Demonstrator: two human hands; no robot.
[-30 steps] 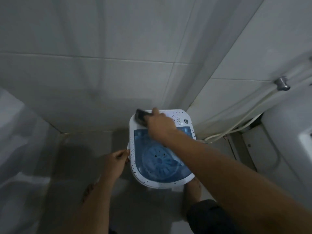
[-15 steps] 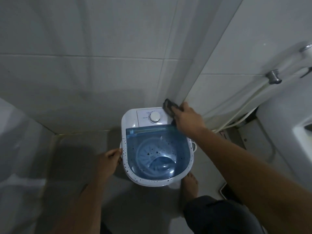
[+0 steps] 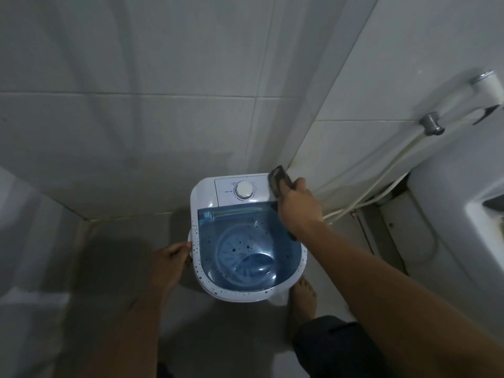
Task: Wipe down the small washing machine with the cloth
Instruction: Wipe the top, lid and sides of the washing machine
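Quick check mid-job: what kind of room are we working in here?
Most likely a bathroom or wet utility corner: tiled walls, a wall tap feeding a hose, and the small washing machine standing on the tiled floor.

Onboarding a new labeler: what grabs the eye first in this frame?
The small washing machine on the floor in the tiled corner, its blue see-through lid and white rim flecked with dark specks. The right hand presses a dark cloth on its back right corner beside the dial; the left hand steadies its left side.
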